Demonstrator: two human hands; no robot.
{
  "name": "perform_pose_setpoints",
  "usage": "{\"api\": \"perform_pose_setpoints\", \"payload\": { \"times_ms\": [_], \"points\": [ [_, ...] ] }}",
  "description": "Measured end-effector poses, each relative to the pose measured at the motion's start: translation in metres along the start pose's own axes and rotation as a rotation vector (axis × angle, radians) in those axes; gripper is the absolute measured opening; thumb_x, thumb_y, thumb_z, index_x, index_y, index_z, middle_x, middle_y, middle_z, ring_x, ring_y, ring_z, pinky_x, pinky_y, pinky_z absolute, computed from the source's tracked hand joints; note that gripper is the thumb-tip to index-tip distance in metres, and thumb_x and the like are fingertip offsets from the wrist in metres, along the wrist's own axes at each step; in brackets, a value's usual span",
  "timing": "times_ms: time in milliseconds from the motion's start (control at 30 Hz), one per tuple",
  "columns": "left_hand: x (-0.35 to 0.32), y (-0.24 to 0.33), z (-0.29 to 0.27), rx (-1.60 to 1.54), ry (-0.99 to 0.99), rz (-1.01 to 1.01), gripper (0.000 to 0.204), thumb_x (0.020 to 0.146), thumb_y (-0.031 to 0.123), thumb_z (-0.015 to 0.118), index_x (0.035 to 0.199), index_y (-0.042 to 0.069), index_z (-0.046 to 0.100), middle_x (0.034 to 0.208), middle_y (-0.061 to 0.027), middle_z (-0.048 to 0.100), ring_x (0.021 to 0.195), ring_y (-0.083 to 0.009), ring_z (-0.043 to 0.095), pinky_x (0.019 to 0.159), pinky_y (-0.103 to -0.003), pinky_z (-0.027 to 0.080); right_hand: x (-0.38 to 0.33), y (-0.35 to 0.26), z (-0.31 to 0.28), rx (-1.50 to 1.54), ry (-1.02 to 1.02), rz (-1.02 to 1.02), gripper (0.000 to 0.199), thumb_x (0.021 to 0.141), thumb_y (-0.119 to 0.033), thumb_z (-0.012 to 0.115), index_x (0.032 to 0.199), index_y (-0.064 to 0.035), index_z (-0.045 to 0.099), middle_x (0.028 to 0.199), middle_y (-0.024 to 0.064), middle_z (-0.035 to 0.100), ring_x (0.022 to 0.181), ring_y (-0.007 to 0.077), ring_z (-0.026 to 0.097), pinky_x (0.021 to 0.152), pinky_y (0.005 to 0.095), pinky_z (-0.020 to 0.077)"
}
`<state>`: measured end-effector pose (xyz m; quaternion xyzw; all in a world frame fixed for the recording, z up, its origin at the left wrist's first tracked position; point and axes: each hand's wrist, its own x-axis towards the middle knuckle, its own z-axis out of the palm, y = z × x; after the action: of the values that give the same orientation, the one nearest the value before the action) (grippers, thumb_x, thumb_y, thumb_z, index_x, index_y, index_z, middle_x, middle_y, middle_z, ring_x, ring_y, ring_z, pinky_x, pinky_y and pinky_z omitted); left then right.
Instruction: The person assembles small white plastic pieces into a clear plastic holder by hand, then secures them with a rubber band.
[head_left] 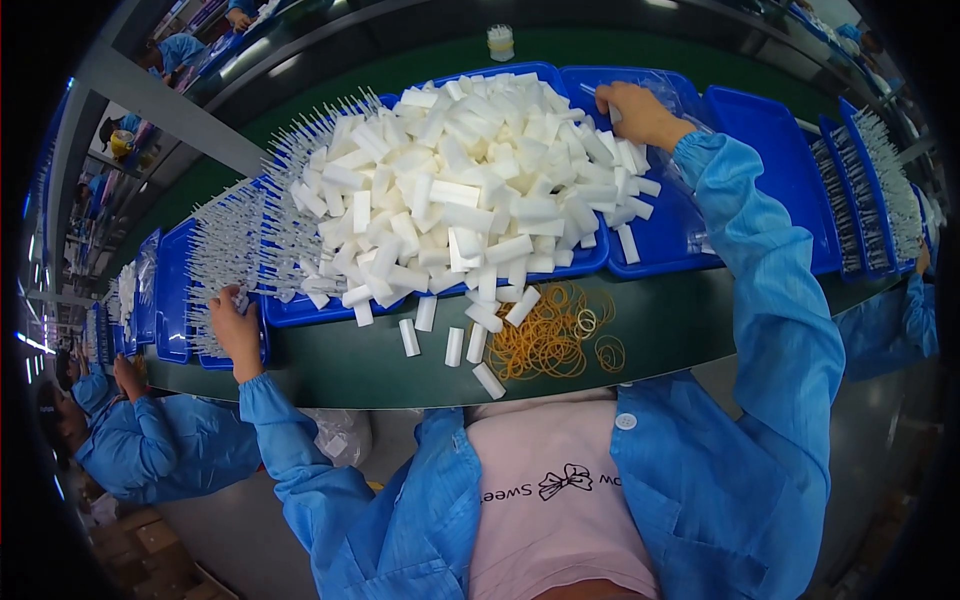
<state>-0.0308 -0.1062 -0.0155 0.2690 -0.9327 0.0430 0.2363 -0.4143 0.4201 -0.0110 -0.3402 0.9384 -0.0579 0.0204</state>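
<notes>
My left hand (pixel 235 325) is at the near edge of a blue tray at left, its fingers curled among thin white rods (pixel 228 235) standing in dense rows. What it grips there is too small to make out. Farther off on the right, my right hand (pixel 640 115) reaches over another blue tray (pixel 655 225), fingers closed around a small whitish piece I cannot name. Between the hands rises a large heap of short white foam-like blocks (pixel 465 190). Several loose white blocks (pixel 454 347) lie on the green tabletop in front of it, beside a pile of tan rubber bands (pixel 545 335).
A blue tray (pixel 770 170) sits to the right, with upright trays of thin rods (pixel 880 185) beyond it. Clear plastic film (pixel 675 95) lies by my right hand. At left a co-worker in blue (pixel 165 445) sits close. A small white container (pixel 500 42) stands behind the heap.
</notes>
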Motion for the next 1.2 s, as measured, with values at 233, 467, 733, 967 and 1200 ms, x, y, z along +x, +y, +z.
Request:
{"api": "perform_pose_setpoints", "payload": {
  "times_ms": [233,467,733,967,1200],
  "points": [
    [-0.006,0.003,-0.006,0.072,0.033,-0.020,0.016,0.083,0.012,0.060,0.098,0.009,0.059,0.093,-0.0136,0.058,0.083,-0.0321,0.058,0.067,-0.039,0.047,-0.068,-0.016,-0.059,0.457,0.449,-0.116,0.030,0.072,-0.008,0.062,0.101,-0.0109,0.055,0.094,0.0089,0.060,0.085,0.0236,0.060,0.071,0.0321,0.0499],
    [-0.034,0.030,-0.024,-0.839,0.370,-0.336,0.026,0.091,0.014,0.056,0.114,0.002,0.055,0.092,-0.0087,0.058,0.086,-0.0185,0.060,0.073,-0.025,0.053,-0.182,-0.107,-0.040,0.576,0.319,-0.270,0.030,0.068,-0.001,0.058,0.097,-0.0080,0.055,0.094,0.0100,0.056,0.087,0.0259,0.059,0.073,0.0319,0.0474],
    [-0.056,0.067,-0.035,-1.479,0.239,-0.502,0.036,0.086,0.004,0.060,0.119,-0.005,0.048,0.110,-0.0175,0.057,0.097,-0.0223,0.060,0.085,-0.026,0.053,-0.219,-0.143,0.020,0.441,0.382,-0.068,0.049,0.070,0.003,0.062,0.116,-0.0122,0.052,0.103,0.0105,0.051,0.081,0.0295,0.056,0.068,0.0359,0.0478],
    [-0.072,0.108,-0.049,-1.561,0.204,-0.428,0.032,0.089,0.009,0.059,0.118,0.000,0.048,0.107,-0.0150,0.057,0.093,-0.0213,0.061,0.078,-0.026,0.054,-0.220,-0.133,0.009,0.775,0.358,0.142,0.051,0.072,0.003,0.065,0.119,-0.0125,0.052,0.095,0.0079,0.053,0.076,0.0211,0.055,0.065,0.0281,0.0463],
    [-0.100,0.194,-0.078,-1.750,-0.190,-0.153,0.028,0.086,0.015,0.063,0.107,0.005,0.048,0.102,-0.0109,0.055,0.083,-0.0190,0.061,0.067,-0.024,0.052,-0.227,-0.113,0.016,2.125,0.331,0.277,0.021,0.093,-0.022,0.054,0.102,-0.0034,0.054,0.080,-0.0004,0.045,0.063,0.0072,0.042,0.054,0.0214,0.0350]
  ]
}}
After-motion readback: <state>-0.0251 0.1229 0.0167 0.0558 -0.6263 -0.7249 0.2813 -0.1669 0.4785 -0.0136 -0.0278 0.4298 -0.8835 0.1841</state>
